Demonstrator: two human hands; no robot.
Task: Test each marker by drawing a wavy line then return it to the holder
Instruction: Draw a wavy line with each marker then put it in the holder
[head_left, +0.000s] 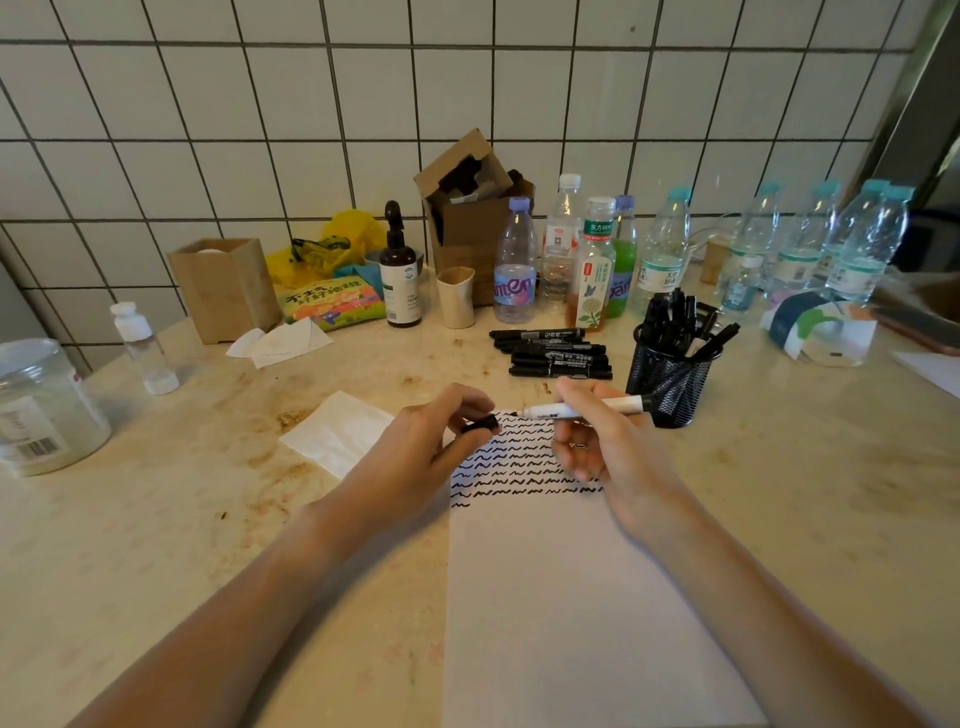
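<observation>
Right hand (587, 431) holds the uncapped marker (587, 409) above the paper (571, 597); left hand (436, 441) pinches its cap (480, 425). Prob. next: draw the wave w/ the tip, recap, then to holder (670, 379).

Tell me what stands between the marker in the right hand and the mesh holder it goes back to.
Nothing visible does. The right hand grips the uncapped marker, whose rear end lies right by the mesh holder. The holder already stands full of markers, and the cap sits in the left hand fingers.
</observation>
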